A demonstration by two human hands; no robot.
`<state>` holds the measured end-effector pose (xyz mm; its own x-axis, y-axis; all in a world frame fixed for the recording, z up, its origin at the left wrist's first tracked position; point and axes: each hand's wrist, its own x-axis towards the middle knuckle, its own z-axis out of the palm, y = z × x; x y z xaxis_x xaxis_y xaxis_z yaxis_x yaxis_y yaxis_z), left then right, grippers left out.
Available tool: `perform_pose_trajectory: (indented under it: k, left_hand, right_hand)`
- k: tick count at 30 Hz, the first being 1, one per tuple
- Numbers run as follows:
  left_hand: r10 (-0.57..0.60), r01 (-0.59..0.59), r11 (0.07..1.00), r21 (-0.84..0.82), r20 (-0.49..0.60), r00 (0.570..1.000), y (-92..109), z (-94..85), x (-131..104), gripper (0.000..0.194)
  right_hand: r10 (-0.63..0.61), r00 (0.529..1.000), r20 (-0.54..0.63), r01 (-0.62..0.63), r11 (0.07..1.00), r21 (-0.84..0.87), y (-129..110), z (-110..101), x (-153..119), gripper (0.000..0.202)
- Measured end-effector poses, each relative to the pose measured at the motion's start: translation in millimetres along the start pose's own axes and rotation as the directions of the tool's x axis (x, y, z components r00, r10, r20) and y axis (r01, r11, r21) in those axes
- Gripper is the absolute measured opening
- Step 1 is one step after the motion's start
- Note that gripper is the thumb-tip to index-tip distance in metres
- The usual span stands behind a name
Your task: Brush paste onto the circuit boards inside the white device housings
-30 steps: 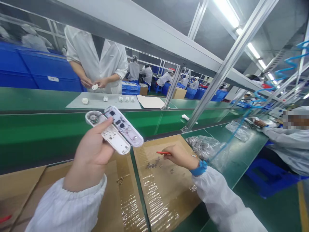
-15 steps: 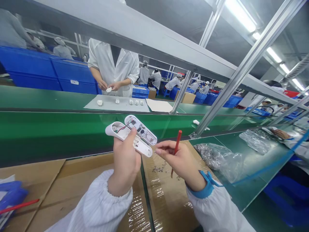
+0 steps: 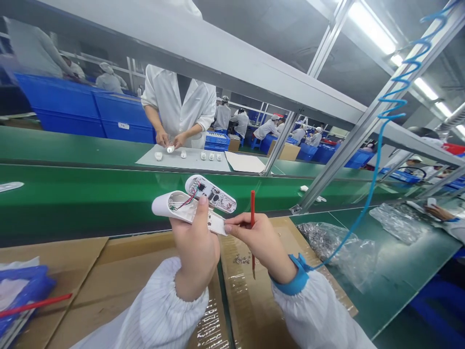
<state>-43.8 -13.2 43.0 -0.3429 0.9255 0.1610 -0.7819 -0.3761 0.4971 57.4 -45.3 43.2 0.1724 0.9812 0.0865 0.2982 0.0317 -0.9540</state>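
My left hand [image 3: 196,247] is closed around an opened white plastic housing [image 3: 165,205], its thumb pressing on top. The housing's other half, holding a white circuit board [image 3: 218,198], lies alongside, joined by thin red and dark wires [image 3: 189,199]. My right hand [image 3: 258,236] has thumb and forefinger pinched at the housing's right end. A slim red stick-like tool [image 3: 253,208] stands upright between its fingers, tip downward. Whether a small part sits in the pinch is hidden. Small metal pieces [image 3: 241,259] lie on the cardboard below. A blue wrist strap [image 3: 296,276] circles my right wrist.
Cardboard [image 3: 119,286] covers the bench before a green conveyor belt [image 3: 90,198]. Bags of metal parts [image 3: 327,237] lie to the right, and a coiled blue cord [image 3: 374,169] crosses there. Opposite, a co-worker [image 3: 179,106] handles a small white part. A blue packet [image 3: 32,295] lies left.
The housing has tilted and my right fingertips have moved left onto its end. The red tool stands more upright. The view has shifted, and a pale piece now shows on the belt at left.
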Motion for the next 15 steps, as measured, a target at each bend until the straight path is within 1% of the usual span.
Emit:
perform_pose_trajectory:
  k: [2,4,7,9,10,12,13,15]
  left_hand:
    - [0.025,-0.025,0.999,-0.026,-0.025,0.999,-2,-1.0,1,0.034]
    - [0.023,-0.025,0.999,-0.041,-0.038,0.999,-4,-1.3,0,0.033]
    - [0.001,-0.003,0.998,-0.06,-0.027,1.0,-5,-0.8,0,0.032]
    - [-0.018,0.017,0.998,-0.069,-0.018,1.0,-5,-0.6,0,0.032]
    - [-0.03,0.028,0.997,-0.068,-0.023,0.999,-6,-0.8,2,0.032]
    - [-0.073,0.071,0.996,-0.056,-0.044,0.996,-9,-2.5,7,0.03]
    - [-0.108,0.106,0.993,-0.043,-0.057,0.992,-12,-4.2,12,0.028]
    - [-0.195,0.199,0.979,0.039,-0.1,0.976,-23,-8.7,27,0.025]
  right_hand:
    - [-0.012,1.0,-0.018,0.012,1.0,0.023,1,1,2,0.015]
    - [-0.027,0.999,-0.02,0.028,0.997,0.067,2,1,5,0.015]
    - [-0.025,0.999,0.036,0.02,0.99,0.14,3,3,12,0.018]
    - [-0.02,0.998,0.057,0.011,0.989,0.149,4,4,17,0.023]
    - [-0.019,0.999,0.041,0.014,0.991,0.13,5,4,21,0.026]
    - [-0.037,0.999,-0.03,0.038,0.999,0.034,8,3,27,0.032]
    - [-0.056,0.996,-0.073,0.054,0.998,-0.032,9,2,29,0.033]
    - [-0.107,0.984,-0.142,0.085,0.984,-0.154,9,-5,32,0.034]
